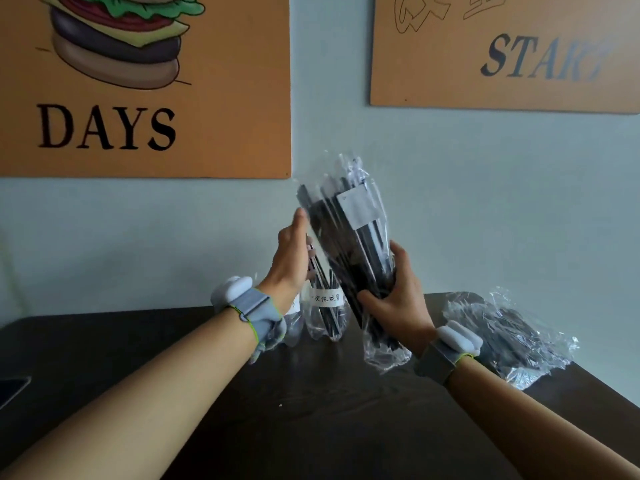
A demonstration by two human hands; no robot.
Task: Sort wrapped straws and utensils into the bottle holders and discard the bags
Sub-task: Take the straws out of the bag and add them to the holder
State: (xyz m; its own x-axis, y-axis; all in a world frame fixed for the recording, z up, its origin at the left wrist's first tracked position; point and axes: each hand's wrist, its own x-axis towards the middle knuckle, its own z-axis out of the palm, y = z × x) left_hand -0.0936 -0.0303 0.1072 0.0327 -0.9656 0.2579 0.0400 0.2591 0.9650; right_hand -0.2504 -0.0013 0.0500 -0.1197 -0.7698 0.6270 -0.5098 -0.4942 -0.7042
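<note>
A clear plastic bag of long black wrapped straws (349, 244) is held tilted above the dark table, its top leaning left. My right hand (394, 299) grips the bag's lower part. My left hand (292, 251) is raised at the bag's left side and pinches a few black straws that reach down towards a cut clear bottle holder (327, 317) with a handwritten white label. That holder has several black sticks in it. A second holder (294, 323) stands just left of it, mostly hidden behind my left wrist.
Another crumpled clear bag with dark utensils (505, 337) lies on the table at the right, near its edge. A dark flat device (12, 389) sits at the left edge. Orange posters hang on the pale wall behind the dark table (311, 410).
</note>
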